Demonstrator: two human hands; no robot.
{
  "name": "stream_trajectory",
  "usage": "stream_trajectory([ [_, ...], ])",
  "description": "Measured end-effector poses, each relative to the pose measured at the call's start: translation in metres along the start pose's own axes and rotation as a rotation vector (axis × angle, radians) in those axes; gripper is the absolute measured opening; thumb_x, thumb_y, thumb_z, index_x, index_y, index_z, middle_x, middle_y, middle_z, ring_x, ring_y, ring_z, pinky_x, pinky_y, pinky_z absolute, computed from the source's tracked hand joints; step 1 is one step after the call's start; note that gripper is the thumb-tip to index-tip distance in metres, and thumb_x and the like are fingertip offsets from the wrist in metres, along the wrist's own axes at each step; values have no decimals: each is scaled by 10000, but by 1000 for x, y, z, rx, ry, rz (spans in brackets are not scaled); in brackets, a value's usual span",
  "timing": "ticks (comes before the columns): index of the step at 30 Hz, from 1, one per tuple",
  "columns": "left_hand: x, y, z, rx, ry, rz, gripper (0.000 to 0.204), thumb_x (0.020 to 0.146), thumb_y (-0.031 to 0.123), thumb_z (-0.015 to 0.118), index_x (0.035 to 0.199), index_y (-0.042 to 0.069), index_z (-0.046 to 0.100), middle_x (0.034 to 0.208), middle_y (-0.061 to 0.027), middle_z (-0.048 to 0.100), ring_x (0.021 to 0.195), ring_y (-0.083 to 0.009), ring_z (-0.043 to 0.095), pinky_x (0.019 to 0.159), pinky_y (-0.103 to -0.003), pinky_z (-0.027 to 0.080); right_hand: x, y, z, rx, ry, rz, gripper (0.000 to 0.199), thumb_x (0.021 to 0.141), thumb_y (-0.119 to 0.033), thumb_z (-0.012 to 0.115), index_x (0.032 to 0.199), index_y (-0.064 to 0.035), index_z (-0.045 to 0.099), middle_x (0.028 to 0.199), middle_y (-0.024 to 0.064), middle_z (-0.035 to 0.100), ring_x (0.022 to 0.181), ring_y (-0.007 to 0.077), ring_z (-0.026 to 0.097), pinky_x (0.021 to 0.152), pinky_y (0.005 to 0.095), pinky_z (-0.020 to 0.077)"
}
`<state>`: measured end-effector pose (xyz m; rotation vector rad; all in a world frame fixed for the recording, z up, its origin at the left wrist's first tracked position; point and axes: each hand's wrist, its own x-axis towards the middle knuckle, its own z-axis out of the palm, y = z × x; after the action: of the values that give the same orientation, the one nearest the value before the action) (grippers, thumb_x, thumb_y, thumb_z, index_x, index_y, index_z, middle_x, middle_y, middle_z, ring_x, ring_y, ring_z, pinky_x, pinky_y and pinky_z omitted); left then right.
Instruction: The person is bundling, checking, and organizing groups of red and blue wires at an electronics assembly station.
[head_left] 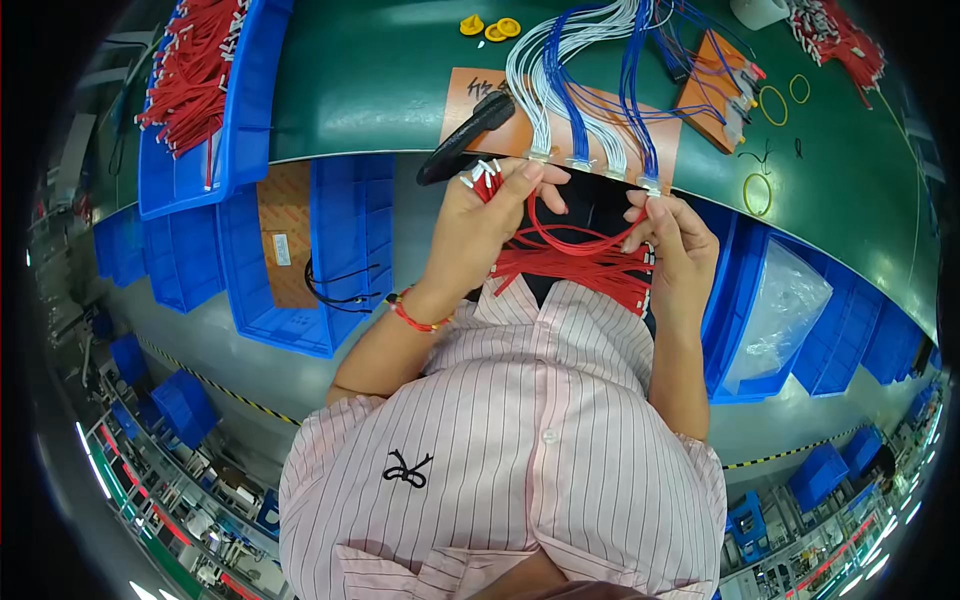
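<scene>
Left grip (492, 212) clasped red wires (486, 184); right grip (684, 243) pinched a plug (651, 186). Work appeared partway: a red bundle (570, 264) below looked unfitted.

In the frame's upper middle, the left hand (490, 215) and right hand (682, 240) are apart, both curled in a pinch, the left forearm (395, 340) slanting, the right forearm (680, 365) almost upright.

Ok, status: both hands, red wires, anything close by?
Left hand: gripping red wires, white ends showing. Right hand: at a white connector, exact grip unclear. Black curved object close by left hand.
</scene>
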<state>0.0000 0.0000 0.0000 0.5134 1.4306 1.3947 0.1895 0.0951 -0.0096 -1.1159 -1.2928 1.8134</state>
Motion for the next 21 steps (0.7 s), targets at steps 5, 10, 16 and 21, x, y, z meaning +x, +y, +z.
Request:
stream_trajectory([
  [5,-3,10,-10,72,-93,-14,355,1036,233,480,1106,-54,676,729,-33,655,455,13,281,434,-191,232,-1,-4,1,-1,-2,-1,239,977,-165,617,1016,55,702,837,108,686,591,108,593,657,238,475],
  [10,0,6,-4,-28,-35,-1,312,1014,200,527,1040,-64,691,699,-28,643,448,8,287,432,-191,226,-2,1,4,56,17,23,247,971,-174,624,994,60,698,840,127,688,581,118,594,621,241,480],
  [16,0,-12,2,-158,18,77,286,1008,240,572,1012,-4,721,742,6,667,494,10,342,448,-186,230,-2,1,7,160,25,84,246,963,-176,626,965,59,696,845,136,690,544,125,569,567,242,475],
  [21,2,4,-11,-57,-91,-13,320,1017,270,560,1018,-9,718,743,9,667,493,8,334,453,-194,250,-3,-2,12,268,60,117,239,963,-178,617,957,46,701,835,124,689,526,109,539,538,227,457],
])
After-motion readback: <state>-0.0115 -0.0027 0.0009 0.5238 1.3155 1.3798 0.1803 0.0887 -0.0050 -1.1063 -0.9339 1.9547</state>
